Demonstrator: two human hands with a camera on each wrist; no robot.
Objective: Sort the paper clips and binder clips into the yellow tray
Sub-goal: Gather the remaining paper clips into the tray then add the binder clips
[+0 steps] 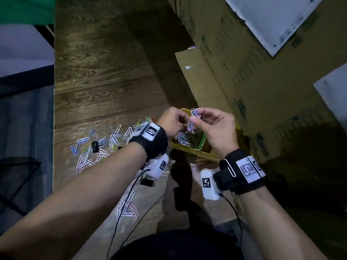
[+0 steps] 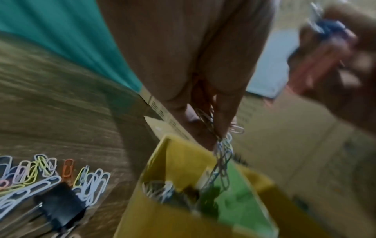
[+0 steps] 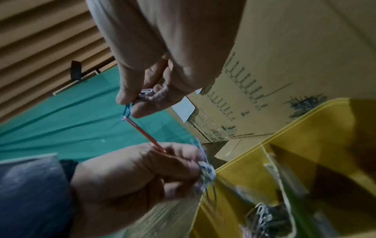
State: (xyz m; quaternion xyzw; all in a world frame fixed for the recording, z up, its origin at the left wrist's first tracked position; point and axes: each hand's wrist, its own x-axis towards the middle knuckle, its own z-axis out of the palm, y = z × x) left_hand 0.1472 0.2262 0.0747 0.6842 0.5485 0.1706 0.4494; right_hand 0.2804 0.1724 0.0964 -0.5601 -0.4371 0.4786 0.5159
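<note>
Both hands hover over the yellow tray [image 1: 195, 153] at the table's right side. My left hand [image 1: 183, 121] pinches a tangled bunch of paper clips [image 2: 223, 157] that hangs down into the tray [image 2: 183, 161]. My right hand [image 1: 197, 117] pinches a blue clip [image 3: 127, 110], which is hooked to a red clip [image 3: 144, 135] running down to the left hand [image 3: 142, 173]. Several clips lie in the tray's compartments [image 3: 262, 214]. Loose paper clips [image 1: 97, 145] and a black binder clip [image 1: 95, 144] lie on the wooden table to the left.
Cardboard boxes [image 1: 262, 91] stand close behind and right of the tray. A second black binder clip [image 1: 147, 182] sits under my left wrist, and more clips [image 1: 127, 209] lie near the front. The table's left edge [image 1: 54, 128] drops off; green cloth [image 1: 26, 10] is far left.
</note>
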